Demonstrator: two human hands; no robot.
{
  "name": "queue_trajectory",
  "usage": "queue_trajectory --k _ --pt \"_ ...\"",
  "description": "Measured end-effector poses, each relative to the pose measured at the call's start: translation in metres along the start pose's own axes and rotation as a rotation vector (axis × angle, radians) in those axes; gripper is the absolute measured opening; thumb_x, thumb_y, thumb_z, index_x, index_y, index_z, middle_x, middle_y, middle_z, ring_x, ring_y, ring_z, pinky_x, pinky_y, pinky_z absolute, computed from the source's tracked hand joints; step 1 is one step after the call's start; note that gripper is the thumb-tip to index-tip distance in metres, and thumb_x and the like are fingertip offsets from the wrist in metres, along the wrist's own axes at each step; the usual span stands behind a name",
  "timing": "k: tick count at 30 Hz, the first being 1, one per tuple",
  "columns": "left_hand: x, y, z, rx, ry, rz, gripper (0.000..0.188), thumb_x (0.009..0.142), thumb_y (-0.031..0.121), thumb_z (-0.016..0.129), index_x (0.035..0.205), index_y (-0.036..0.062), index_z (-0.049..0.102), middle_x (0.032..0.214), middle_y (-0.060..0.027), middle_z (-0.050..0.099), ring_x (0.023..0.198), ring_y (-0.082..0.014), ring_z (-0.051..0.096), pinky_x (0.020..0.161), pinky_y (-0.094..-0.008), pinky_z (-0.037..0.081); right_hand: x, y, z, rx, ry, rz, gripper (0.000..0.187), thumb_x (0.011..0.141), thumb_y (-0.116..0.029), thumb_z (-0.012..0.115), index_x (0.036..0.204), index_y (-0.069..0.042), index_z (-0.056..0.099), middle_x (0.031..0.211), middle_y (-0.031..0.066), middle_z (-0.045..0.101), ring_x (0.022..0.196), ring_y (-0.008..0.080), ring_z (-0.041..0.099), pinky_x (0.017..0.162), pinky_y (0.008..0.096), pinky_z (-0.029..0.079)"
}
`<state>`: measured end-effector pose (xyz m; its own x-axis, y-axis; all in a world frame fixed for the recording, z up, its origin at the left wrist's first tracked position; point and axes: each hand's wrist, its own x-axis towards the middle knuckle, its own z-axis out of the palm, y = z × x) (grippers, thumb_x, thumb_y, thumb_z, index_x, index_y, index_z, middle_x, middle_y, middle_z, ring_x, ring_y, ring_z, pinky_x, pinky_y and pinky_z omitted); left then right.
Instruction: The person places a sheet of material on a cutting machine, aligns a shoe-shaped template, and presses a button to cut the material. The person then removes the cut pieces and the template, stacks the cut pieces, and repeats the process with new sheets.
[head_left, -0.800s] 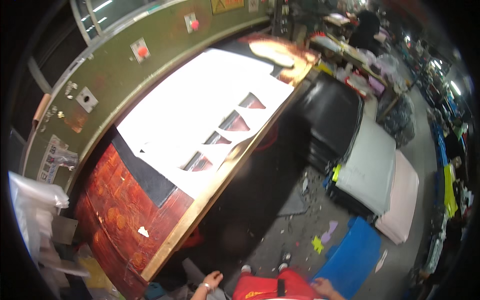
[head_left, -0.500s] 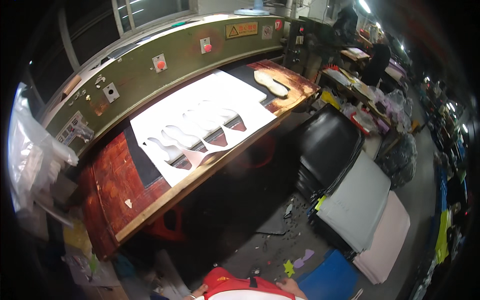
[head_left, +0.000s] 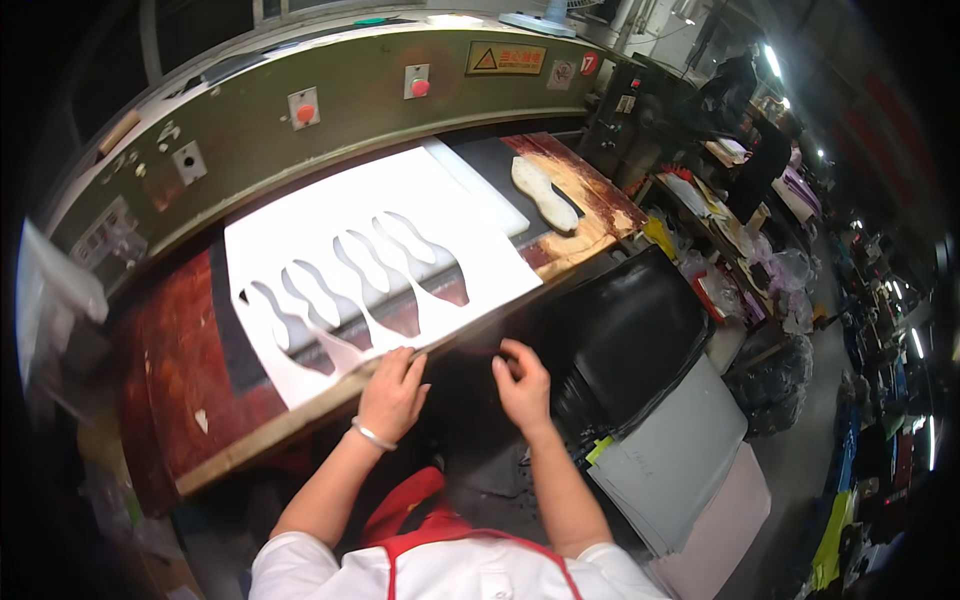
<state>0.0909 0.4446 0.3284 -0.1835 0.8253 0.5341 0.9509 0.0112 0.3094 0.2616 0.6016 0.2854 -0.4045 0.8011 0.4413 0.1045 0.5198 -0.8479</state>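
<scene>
A large white sheet [head_left: 300, 225] lies on the machine's table, with several sole-shaped openings cut in a row near its front edge. At that front edge my left hand [head_left: 393, 398] reaches over the sheet, fingers stretched forward and a bangle on the wrist. Whether its fingertips press on the sheet is hard to see. My right hand [head_left: 524, 388] hangs in the air just before the table edge, thumb and fingers apart and holding nothing. A pale sole-shaped piece [head_left: 545, 195] rests at the table's right end, beyond the sheet.
Behind the table runs a green machine beam [head_left: 350, 105] with red buttons. A thick white board [head_left: 480, 190] sits partly under the sheet. To my right are stacked black sheets [head_left: 640, 320], grey sheets [head_left: 670, 450] and pink sheets [head_left: 725, 520]. Plastic wrapping [head_left: 60, 300] hangs at the left.
Both hands have come up from low by my body to the table's front edge, the left over the sheet. My view has shifted closer to the table.
</scene>
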Motion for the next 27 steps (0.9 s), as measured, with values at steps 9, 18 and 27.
queue_trajectory --k 9,18,27 --pt "0.083 -0.045 0.015 0.216 -0.389 -0.052 0.051 0.071 0.039 0.073 0.107 0.005 0.059 0.079 -0.0079 0.061 0.077 -0.0218 0.06 0.073 -0.0409 0.042 0.191 0.068 0.014 -0.758 -0.254 0.118 0.043 0.083 -0.024 0.064 0.118 0.001 0.055 0.099 0.0193 0.063 0.092 0.0413 0.057 0.084 0.0424 0.047" --pt "0.098 -0.065 -0.126 0.177 0.127 -0.23 0.013 0.068 0.011 0.074 0.079 0.0093 0.068 0.055 -0.001 0.051 0.051 -0.0185 0.049 0.059 -0.0349 0.033 0.232 0.075 0.022 -0.422 -0.307 0.139 0.048 0.079 -0.01 0.066 0.123 0.0 0.052 0.096 0.0168 0.064 0.087 0.0317 0.061 0.081 0.0394 0.049" --pt "-0.011 0.008 -0.237 0.273 1.244 -0.666 0.04 0.092 0.032 0.055 0.116 0.0002 0.053 0.102 -0.0184 0.06 0.087 -0.0277 0.06 0.076 -0.0401 0.049 0.279 0.024 0.147 -0.137 -0.558 -0.582 0.097 0.059 -0.023 0.084 0.141 -0.017 0.033 0.14 0.0161 0.035 0.129 0.0457 0.029 0.108 0.0472 0.031"
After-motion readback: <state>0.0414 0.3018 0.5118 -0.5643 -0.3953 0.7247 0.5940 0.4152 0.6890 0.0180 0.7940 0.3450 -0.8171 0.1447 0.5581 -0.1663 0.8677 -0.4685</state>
